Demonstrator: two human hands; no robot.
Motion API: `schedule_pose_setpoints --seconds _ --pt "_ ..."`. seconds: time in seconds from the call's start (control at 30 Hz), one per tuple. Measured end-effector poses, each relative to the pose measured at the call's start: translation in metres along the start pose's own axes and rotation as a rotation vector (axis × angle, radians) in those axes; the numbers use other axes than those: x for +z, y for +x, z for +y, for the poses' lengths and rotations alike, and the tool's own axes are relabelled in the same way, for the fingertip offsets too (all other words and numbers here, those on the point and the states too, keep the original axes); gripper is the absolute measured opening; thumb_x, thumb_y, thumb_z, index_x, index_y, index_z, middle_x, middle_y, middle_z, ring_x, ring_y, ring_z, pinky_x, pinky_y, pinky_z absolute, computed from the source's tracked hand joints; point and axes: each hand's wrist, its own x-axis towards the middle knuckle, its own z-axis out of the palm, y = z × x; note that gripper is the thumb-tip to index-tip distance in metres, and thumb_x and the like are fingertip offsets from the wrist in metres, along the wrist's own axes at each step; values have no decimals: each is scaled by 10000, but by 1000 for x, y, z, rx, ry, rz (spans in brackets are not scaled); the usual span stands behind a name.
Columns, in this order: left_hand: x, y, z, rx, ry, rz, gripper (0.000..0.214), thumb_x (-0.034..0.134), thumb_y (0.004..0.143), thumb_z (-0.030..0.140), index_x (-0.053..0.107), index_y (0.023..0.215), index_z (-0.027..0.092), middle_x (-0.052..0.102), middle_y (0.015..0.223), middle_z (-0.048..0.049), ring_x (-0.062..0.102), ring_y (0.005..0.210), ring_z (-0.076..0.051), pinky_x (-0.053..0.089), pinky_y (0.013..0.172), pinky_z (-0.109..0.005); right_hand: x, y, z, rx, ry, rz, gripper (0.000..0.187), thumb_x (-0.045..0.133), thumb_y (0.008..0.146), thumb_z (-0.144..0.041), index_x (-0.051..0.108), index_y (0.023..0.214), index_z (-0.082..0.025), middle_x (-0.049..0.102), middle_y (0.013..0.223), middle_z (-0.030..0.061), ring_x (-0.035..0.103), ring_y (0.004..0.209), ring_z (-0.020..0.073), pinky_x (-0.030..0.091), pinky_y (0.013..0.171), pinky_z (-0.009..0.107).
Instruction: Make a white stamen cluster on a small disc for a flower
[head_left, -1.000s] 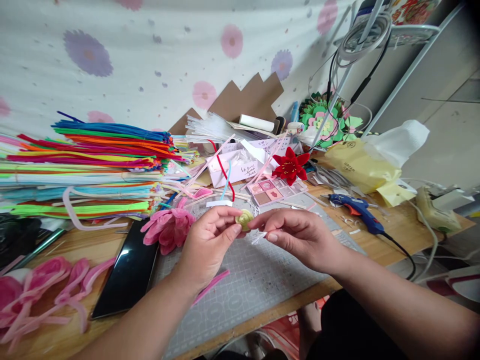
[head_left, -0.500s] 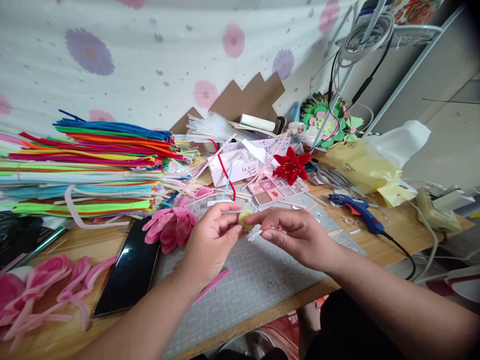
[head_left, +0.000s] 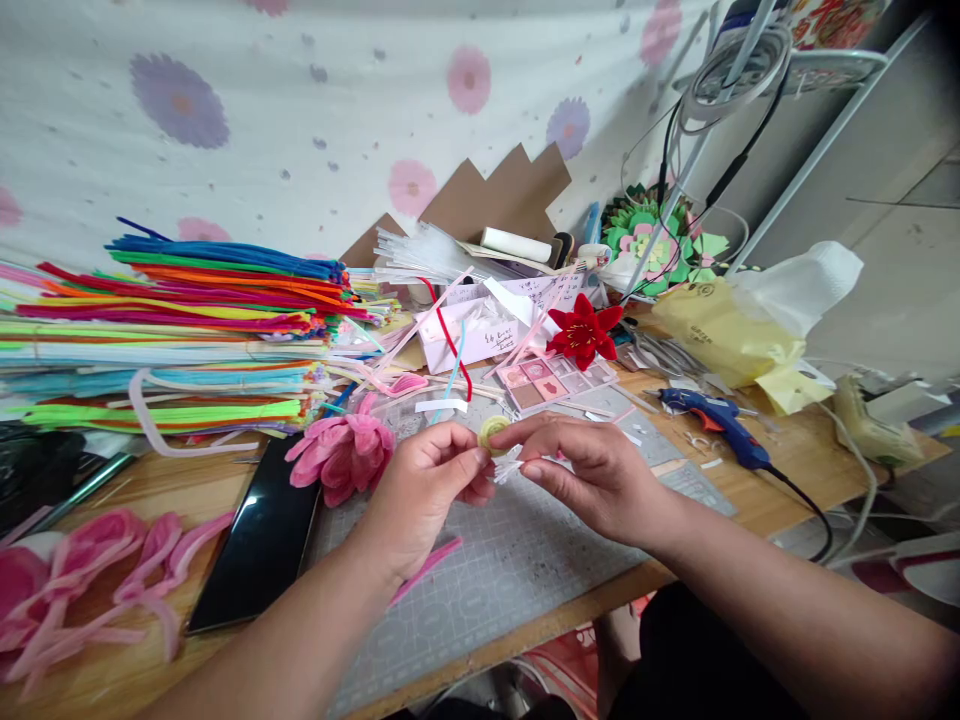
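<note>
Left hand (head_left: 424,490) and right hand (head_left: 592,475) pinch a small yellow coil (head_left: 493,434) mid-frame above a grey cutting mat (head_left: 510,560) on the table (head_left: 787,450).

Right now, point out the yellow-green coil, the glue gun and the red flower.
yellow-green coil (head_left: 493,433), head view, its visible top
glue gun (head_left: 712,413), head view, blue body
red flower (head_left: 584,333), head view, petal centre
</note>
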Motion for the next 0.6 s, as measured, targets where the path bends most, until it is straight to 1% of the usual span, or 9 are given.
schedule_pose_setpoints --seconds 0.07,0.2,0.3,0.37,0.5,0.6 --pt "0 0 0 35 51 31 110 651 795 243 612 713 181 612 630 36 581 580 -112 467 570 -239 0 0 1 1 -28 1 37 594 906 -150 613 897 -182 732 1045 112 696 953 173 549 814 308" --pt "-1 2 -1 190 197 79 90 641 802 203 624 716 182 616 672 39 567 648 -100 439 629 -218 1 0 1 4 -31 -18 53 579 909 -137 618 900 -172 730 1028 114 693 948 171 546 814 301" --pt "-2 3 -3 246 204 89 84 643 814 205 640 733 182 660 761 19 583 721 -112 442 679 -225 0 0 0 -14 -19 -18 57 583 906 -129 620 893 -169 729 1000 107 691 936 167 543 815 296" --pt "-2 4 -4 234 151 92 88 654 816 223 643 740 180 668 778 9 593 734 -122 453 691 -238 0 1 -1 -36 -15 -21 57 586 901 -117 621 893 -161 726 999 114 689 937 170 539 818 294" --pt "-1 4 -3 146 -40 77 103 690 793 255 632 748 183 654 737 12 606 707 -137 487 691 -272 -1 3 -3 -87 -19 -13 77 585 888 -81 623 916 -141 717 1017 136 679 963 179 533 836 300" --pt "-1 3 -2 110 -55 41 101 717 764 239 639 735 181 648 695 23 601 678 -122 477 666 -245 -1 3 -3 -111 -31 7 83 591 881 -66 628 920 -129 717 1007 141 673 960 177 532 836 301"
